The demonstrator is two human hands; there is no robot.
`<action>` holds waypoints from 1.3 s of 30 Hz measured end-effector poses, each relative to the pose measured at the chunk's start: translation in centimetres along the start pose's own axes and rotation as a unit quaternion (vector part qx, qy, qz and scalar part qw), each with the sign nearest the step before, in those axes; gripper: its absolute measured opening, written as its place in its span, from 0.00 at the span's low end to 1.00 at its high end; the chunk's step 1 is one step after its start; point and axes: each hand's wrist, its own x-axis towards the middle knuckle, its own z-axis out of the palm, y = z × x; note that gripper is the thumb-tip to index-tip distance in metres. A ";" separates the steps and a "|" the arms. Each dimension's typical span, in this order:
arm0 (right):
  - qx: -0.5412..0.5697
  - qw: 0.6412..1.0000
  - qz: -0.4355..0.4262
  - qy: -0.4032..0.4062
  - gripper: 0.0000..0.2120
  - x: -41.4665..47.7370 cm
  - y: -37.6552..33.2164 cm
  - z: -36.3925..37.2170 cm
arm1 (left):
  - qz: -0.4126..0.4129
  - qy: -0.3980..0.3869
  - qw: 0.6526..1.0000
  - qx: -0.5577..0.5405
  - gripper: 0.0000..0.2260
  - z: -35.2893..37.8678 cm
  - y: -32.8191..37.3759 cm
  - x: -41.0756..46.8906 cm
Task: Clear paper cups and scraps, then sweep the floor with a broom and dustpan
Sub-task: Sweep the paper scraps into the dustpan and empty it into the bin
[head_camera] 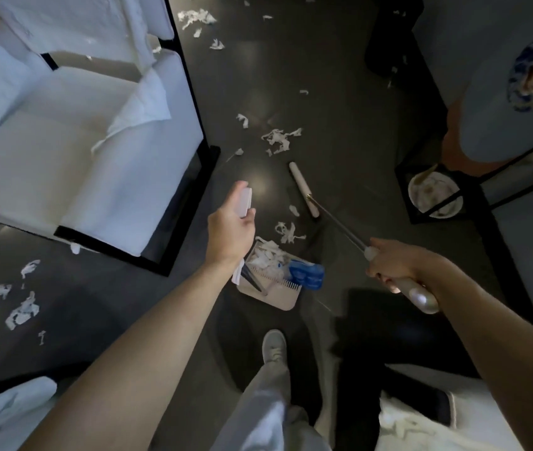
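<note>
Left hand [231, 229]: wrapped around the white upright handle [246, 198] of a beige plastic dustpan [279, 296].
Right hand [392, 265]: closed on the pale grip of a metal-shafted broom [339, 222].
Dustpan: set on the dark floor [339, 125] between the hands, loaded with torn white paper.
Torn white paper scraps [279, 139]: scattered beyond the dustpan, near the broom's white head [302, 188].

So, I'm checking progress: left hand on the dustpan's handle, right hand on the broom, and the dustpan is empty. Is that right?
Not quite. The head view shows the dustpan already holds white paper scraps and a blue item. The rest stands: the left hand grips its handle and the right hand grips the broom.
</note>
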 end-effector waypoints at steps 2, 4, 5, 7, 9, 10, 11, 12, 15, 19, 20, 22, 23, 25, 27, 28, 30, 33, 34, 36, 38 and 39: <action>-0.032 0.999 0.014 0.005 0.22 2.0 -1.3 -0.1 | 0.006 -0.002 1.000 -0.004 0.17 0.1 0.1 1.8; -0.044 0.999 0.018 -0.012 0.23 3.4 -2.1 0.1 | 0.014 0.002 1.000 0.000 0.18 0.5 0.5 3.8; -0.055 0.998 0.014 -0.022 0.23 3.8 -2.3 0.2 | 0.017 0.003 1.000 0.004 0.18 0.8 0.7 4.7; -0.069 0.996 0.014 -0.052 0.25 3.7 -2.4 0.4 | 0.019 -0.004 1.000 0.007 0.18 1.4 1.1 6.3; -0.055 0.995 0.012 -0.087 0.26 2.8 -2.1 0.6 | 0.020 -0.014 1.000 0.013 0.18 1.9 1.5 7.6; -0.038 0.994 0.015 -0.103 0.26 2.3 -2.0 0.7 | 0.021 -0.021 0.999 0.013 0.19 2.1 1.7 8.1; -0.020 0.993 0.018 -0.117 0.26 1.7 -2.1 0.6 | 0.024 -0.027 0.999 0.012 0.19 2.2 2.0 8.6; -0.010 0.992 0.018 -0.126 0.25 1.1 -2.4 0.3 | 0.029 -0.033 0.999 0.012 0.20 2.2 2.3 9.2; -0.004 0.991 0.004 -0.132 0.25 0.0 -3.9 -1.7 | 0.060 -0.049 0.997 0.026 0.20 1.9 3.3 10.6; 0.051 0.991 0.007 -0.120 0.25 1.1 -6.4 -6.5 | 0.096 -0.038 0.994 0.019 0.20 1.5 4.8 14.0; 0.060 0.992 -0.001 -0.113 0.24 1.6 -7.0 -8.1 | 0.101 -0.028 0.994 0.016 0.19 1.4 5.4 15.3; 0.068 0.992 -0.026 -0.099 0.26 2.6 -8.4 -11.7 | 0.102 -0.008 0.995 0.010 0.18 1.4 6.8 18.1; 0.071 0.993 -0.037 -0.091 0.27 3.1 -9.1 -13.6 | 0.101 0.003 0.995 0.004 0.17 1.5 7.7 19.8; 0.085 0.992 -0.051 -0.071 0.27 4.3 -10.9 -17.6 | 0.108 0.024 0.994 -0.010 0.17 1.8 9.9 23.5; 0.112 0.990 -0.057 -0.058 0.26 5.9 -12.9 -22.1 | 0.112 0.039 0.993 -0.019 0.17 2.3 12.4 28.0; 0.121 0.989 -0.064 -0.051 0.26 6.7 -14.1 -24.4 | 0.113 0.043 0.992 -0.020 0.17 2.6 13.8 30.3; 0.105 0.990 -0.087 -0.033 0.25 8.3 -16.7 -29.5 | 0.111 0.057 0.992 -0.021 0.17 2.9 16.5 35.2; 0.099 0.989 -0.108 -0.020 0.21 10.2 -21.2 -37.2 | 0.089 0.094 0.990 -0.046 0.18 2.8 20.7 41.9; 0.108 0.987 -0.114 -0.022 0.19 10.9 -22.8 -39.8 | 0.089 0.108 0.989 -0.051 0.18 2.7 22.0 44.0; 0.170 0.978 -0.113 -0.045 0.16 12.4 -25.8 -44.3 | 0.087 0.133 0.986 -0.058 0.18 2.2 24.3 48.2; 0.191 0.973 -0.113 -0.057 0.16 14.1 -29.0 -48.0 | 0.092 0.159 0.981 -0.056 0.18 1.6 26.1 52.2; 0.188 0.974 -0.112 -0.057 0.15 15.2 -30.6 -49.7 | 0.096 0.173 0.979 -0.051 0.18 1.2 26.7 54.3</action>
